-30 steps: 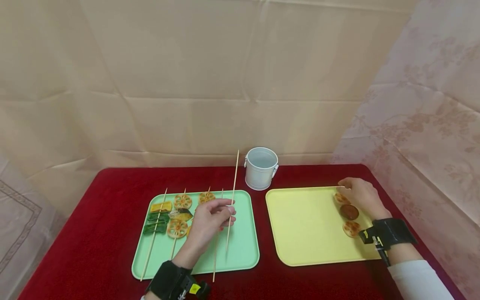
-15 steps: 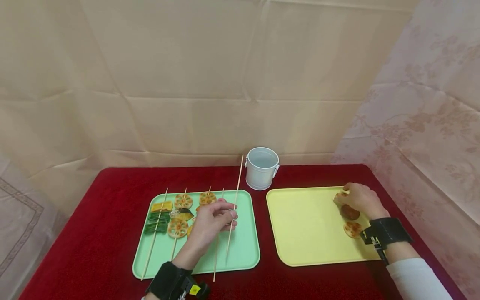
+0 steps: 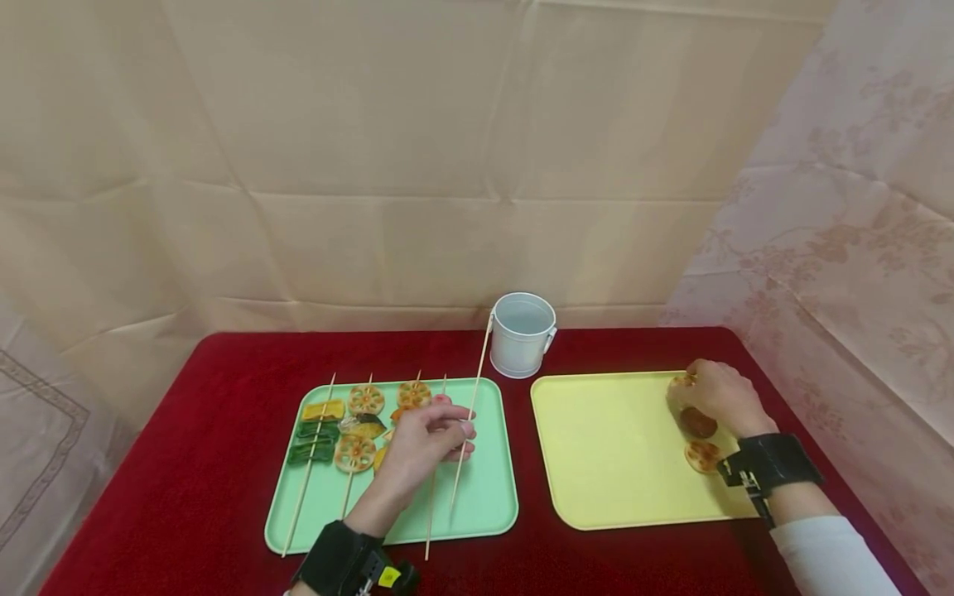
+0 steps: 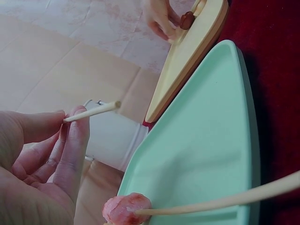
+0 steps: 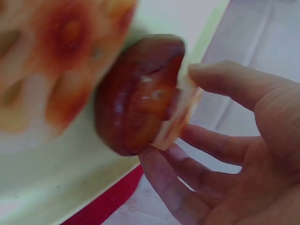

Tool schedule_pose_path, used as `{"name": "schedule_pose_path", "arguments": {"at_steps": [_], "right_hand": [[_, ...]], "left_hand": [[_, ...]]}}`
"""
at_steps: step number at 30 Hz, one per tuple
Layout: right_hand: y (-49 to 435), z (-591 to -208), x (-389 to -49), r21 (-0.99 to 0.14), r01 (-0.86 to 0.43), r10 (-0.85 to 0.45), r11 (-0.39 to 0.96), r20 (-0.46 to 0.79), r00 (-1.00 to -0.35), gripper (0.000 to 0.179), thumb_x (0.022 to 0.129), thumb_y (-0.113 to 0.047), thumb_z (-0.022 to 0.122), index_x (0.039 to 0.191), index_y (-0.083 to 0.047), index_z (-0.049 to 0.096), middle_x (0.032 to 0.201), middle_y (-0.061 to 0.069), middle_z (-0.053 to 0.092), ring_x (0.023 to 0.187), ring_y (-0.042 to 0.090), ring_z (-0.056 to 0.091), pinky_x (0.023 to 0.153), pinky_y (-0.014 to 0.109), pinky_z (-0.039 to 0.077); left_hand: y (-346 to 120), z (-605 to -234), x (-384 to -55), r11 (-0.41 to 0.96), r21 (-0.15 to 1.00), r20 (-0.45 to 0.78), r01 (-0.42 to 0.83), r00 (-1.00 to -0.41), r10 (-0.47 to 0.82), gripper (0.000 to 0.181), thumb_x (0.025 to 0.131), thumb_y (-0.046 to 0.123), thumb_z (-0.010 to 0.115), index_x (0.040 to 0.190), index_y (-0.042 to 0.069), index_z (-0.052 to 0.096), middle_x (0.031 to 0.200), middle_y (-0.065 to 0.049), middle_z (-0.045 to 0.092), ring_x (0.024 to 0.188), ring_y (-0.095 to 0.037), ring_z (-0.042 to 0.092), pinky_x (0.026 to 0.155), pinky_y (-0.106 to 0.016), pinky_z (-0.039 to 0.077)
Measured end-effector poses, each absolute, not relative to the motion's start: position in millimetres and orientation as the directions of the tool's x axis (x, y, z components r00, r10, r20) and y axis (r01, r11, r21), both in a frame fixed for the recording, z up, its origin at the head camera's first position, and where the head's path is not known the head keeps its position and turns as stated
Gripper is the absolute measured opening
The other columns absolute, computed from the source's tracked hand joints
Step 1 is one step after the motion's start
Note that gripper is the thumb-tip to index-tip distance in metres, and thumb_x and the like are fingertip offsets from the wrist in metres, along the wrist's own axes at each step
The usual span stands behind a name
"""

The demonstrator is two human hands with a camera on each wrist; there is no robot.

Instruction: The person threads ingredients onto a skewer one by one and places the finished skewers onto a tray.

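My left hand pinches a bare bamboo skewer between thumb and fingers, held slanting above the right part of the green tray. Over at the far right of the yellow tray, my right hand pinches a lotus root slice, tipped on edge in the right wrist view. Right against that slice lies a glossy brown mushroom cap with a small hole. A second lotus root slice lies on the tray, nearer me than the mushroom.
Loaded skewers lie on the green tray: one with green vegetable and a yellow piece, others with lotus slices, partly under my left forearm. A pink ball tops one skewer. A white bucket stands behind, between the trays.
My right fingers have closed on the far lotus root slice and tipped it up from the tray. The upper end of the skewer in my left hand has swung right and lower.
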State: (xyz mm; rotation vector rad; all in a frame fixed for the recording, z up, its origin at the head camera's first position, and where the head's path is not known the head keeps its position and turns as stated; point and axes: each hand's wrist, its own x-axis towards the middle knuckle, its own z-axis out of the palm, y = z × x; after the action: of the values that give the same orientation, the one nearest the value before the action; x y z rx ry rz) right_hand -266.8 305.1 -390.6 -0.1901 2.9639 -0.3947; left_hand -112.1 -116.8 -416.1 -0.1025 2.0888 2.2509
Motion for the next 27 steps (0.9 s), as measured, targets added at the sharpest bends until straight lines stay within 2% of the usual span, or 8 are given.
{"name": "schedule_pose_path", "arguments": {"at_steps": [3, 5, 11, 13, 16, 20, 27], "right_hand": [[302, -386, -265, -0.277, -0.119, -0.142, 0.954, -0.064, -0.988, 0.054, 0.091, -0.033, 0.073, 0.117, 0.012, 0.061, 0.099, 0.026, 0.062, 0.091, 0.043, 0.056, 0.076, 0.057, 0.048], [299, -384, -264, -0.296, -0.139, -0.149, 0.945, -0.011, -0.989, 0.057, 0.091, -0.034, 0.073, 0.120, 0.014, 0.060, 0.104, 0.030, 0.060, 0.095, 0.045, 0.055, 0.077, 0.059, 0.047], [282, -378, -257, -0.430, -0.169, -0.159, 0.887, 0.060, -0.985, 0.058, 0.093, -0.043, 0.072, 0.117, 0.009, 0.058, 0.099, 0.022, 0.059, 0.090, 0.035, 0.053, 0.066, 0.040, 0.045], [276, -377, -254, -0.501, -0.156, -0.158, 0.851, 0.037, -0.987, 0.060, 0.095, -0.046, 0.071, 0.119, 0.006, 0.055, 0.101, 0.020, 0.062, 0.089, 0.032, 0.060, 0.068, 0.035, 0.046], [267, -378, -249, -0.641, -0.120, -0.163, 0.758, -0.008, -0.987, 0.062, 0.098, -0.047, 0.069, 0.126, 0.005, 0.049, 0.110, 0.020, 0.064, 0.090, 0.031, 0.070, 0.074, 0.031, 0.053], [253, -383, -243, -0.817, -0.071, -0.189, 0.573, -0.047, -0.981, 0.060, 0.101, -0.042, 0.067, 0.132, 0.005, 0.047, 0.116, 0.020, 0.061, 0.097, 0.033, 0.073, 0.080, 0.025, 0.058], [231, -393, -237, -0.964, -0.006, -0.216, 0.265, -0.054, -0.975, 0.042, 0.101, -0.029, 0.070, 0.122, 0.005, 0.054, 0.106, 0.003, 0.063, 0.093, 0.011, 0.070, 0.086, 0.025, 0.058]], "left_hand": [[-117, -417, -112, -0.075, 0.993, -0.091, -0.092, -0.996, 0.007, 0.026, 0.096, -0.001, 0.068, 0.118, -0.015, 0.067, 0.093, -0.018, 0.073, 0.072, -0.015, 0.072, 0.071, -0.033, 0.062], [-117, -417, -112, -0.074, 0.993, -0.090, -0.090, -0.996, 0.010, 0.026, 0.096, -0.001, 0.069, 0.118, -0.015, 0.066, 0.093, -0.018, 0.073, 0.072, -0.016, 0.071, 0.071, -0.033, 0.062], [-116, -416, -110, -0.070, 0.993, -0.098, -0.099, -0.995, 0.011, 0.026, 0.096, 0.001, 0.070, 0.118, -0.014, 0.067, 0.092, -0.017, 0.073, 0.072, -0.016, 0.072, 0.071, -0.034, 0.062], [-116, -416, -110, -0.070, 0.993, -0.100, -0.100, -0.995, 0.012, 0.027, 0.097, 0.001, 0.070, 0.118, -0.014, 0.067, 0.092, -0.017, 0.073, 0.072, -0.017, 0.072, 0.072, -0.034, 0.062], [-116, -415, -109, -0.070, 0.992, -0.106, -0.106, -0.994, 0.009, 0.027, 0.097, 0.001, 0.070, 0.119, -0.014, 0.067, 0.092, -0.017, 0.073, 0.072, -0.018, 0.072, 0.072, -0.036, 0.063], [-115, -415, -109, -0.072, 0.990, -0.125, -0.125, -0.992, 0.004, 0.027, 0.096, 0.002, 0.070, 0.119, -0.012, 0.068, 0.093, -0.016, 0.073, 0.073, -0.017, 0.072, 0.072, -0.036, 0.063], [-114, -414, -108, -0.075, 0.989, -0.127, -0.127, -0.992, 0.012, 0.029, 0.097, 0.002, 0.069, 0.121, -0.013, 0.067, 0.094, -0.018, 0.073, 0.073, -0.017, 0.072, 0.072, -0.037, 0.063]]}}
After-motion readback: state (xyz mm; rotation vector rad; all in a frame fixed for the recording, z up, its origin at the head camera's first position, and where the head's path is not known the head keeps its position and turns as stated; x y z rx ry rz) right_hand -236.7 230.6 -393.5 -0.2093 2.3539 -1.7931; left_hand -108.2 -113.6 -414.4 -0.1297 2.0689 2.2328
